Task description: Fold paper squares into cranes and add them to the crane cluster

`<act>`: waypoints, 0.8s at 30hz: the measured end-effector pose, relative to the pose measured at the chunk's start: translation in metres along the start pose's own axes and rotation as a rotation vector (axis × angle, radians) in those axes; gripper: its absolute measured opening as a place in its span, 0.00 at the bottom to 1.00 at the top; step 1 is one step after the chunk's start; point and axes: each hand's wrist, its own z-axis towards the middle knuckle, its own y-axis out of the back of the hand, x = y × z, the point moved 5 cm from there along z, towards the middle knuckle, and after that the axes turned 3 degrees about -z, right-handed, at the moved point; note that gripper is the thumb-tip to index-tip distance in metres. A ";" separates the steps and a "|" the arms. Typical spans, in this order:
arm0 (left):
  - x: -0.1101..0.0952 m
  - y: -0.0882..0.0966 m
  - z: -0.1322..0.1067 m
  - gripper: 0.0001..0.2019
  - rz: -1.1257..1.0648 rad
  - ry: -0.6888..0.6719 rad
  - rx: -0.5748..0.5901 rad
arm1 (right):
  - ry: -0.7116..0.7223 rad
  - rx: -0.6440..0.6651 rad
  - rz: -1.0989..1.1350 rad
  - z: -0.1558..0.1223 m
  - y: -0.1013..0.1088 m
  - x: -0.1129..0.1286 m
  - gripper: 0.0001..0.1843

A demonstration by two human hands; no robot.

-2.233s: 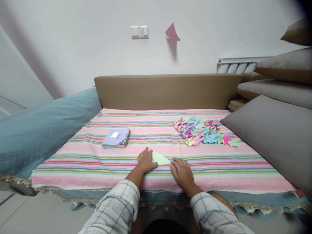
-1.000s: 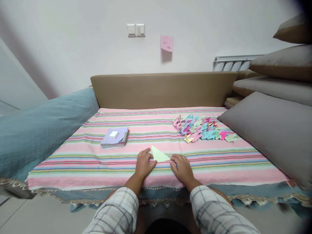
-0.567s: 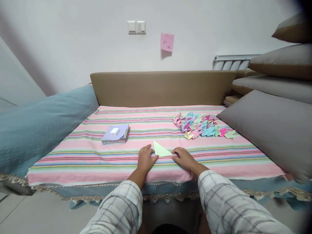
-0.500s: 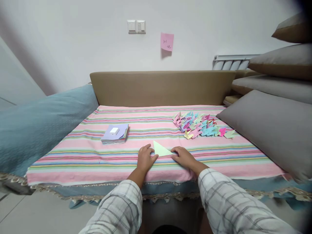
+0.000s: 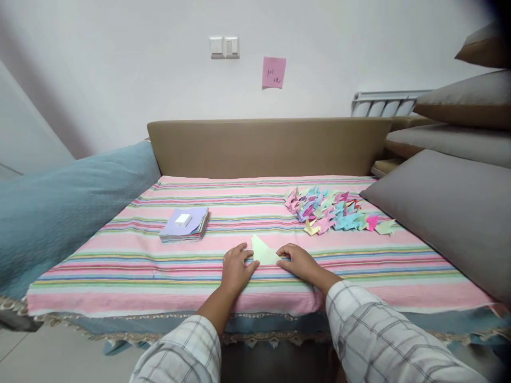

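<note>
A pale green sheet of paper [image 5: 263, 252], folded into a triangle, is between my two hands over the striped cloth. My left hand [image 5: 237, 267] pinches its left edge between thumb and fingers. At the right corner, my right hand [image 5: 297, 260] grips the paper the same way, covering that tip. Beyond my right hand lies a heap of small folded paper figures [image 5: 333, 209] in pink, blue, green, purple and yellow. To the left sits a stack of coloured paper [image 5: 180, 230] with a small white block [image 5: 183, 219] on top.
The pink striped cloth [image 5: 120, 260] covers the seat, with a brown backrest [image 5: 263, 149] behind. Grey cushions [image 5: 447, 213] are piled at the right, and a blue-covered armrest [image 5: 80, 207] stands at the left. A pink note [image 5: 273, 73] is stuck on the wall.
The view has shifted slightly, so the scene sits a little lower. Both hands still hold the folded paper; my right fingers have moved slightly inward over its right corner.
</note>
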 end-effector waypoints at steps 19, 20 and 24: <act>-0.024 -0.002 0.005 0.04 -0.143 -0.175 -0.096 | 0.061 -0.017 0.131 -0.004 0.007 -0.013 0.17; -0.025 -0.002 0.005 0.04 -0.133 -0.176 -0.086 | 0.063 -0.018 0.132 -0.005 0.008 -0.014 0.19; -0.032 -0.002 0.001 0.02 -0.074 -0.200 -0.026 | 0.177 -0.023 0.054 -0.009 0.012 -0.013 0.16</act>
